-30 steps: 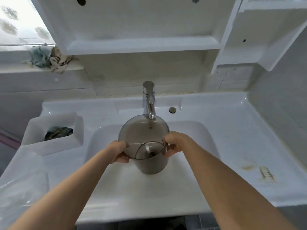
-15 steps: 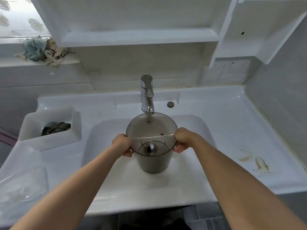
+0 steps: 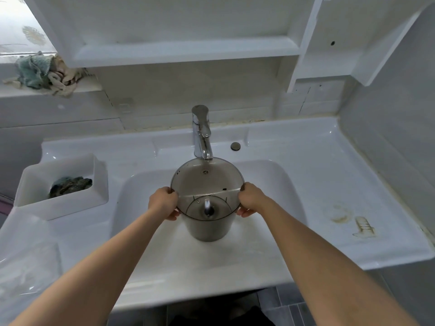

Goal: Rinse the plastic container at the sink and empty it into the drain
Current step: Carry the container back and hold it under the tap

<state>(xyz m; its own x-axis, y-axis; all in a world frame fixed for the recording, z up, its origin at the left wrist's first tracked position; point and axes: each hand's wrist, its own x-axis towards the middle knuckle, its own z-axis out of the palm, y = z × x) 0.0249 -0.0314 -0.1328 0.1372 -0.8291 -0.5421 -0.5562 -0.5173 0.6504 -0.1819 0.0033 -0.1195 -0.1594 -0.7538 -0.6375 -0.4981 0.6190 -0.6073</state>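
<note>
A smoky grey see-through plastic container (image 3: 207, 184) is held upright over the white sink basin (image 3: 270, 184), its round mouth just below the chrome tap (image 3: 202, 135) spout. My left hand (image 3: 164, 202) grips its rim on the left side. My right hand (image 3: 250, 201) grips the rim on the right. A central post stands up from the container's bottom. I cannot tell whether water runs from the tap. The drain is hidden under the container.
A white tub (image 3: 61, 182) with a dark cloth stands on the counter at the left. Crumpled rags (image 3: 42, 71) lie on a ledge at the upper left. Shelves (image 3: 188, 51) hang above the tap. Rust stains (image 3: 348, 220) mark the right counter.
The container has been raised a little and levelled closer under the tap spout, with both hands keeping their grip on the rim. The view has tilted slightly.
</note>
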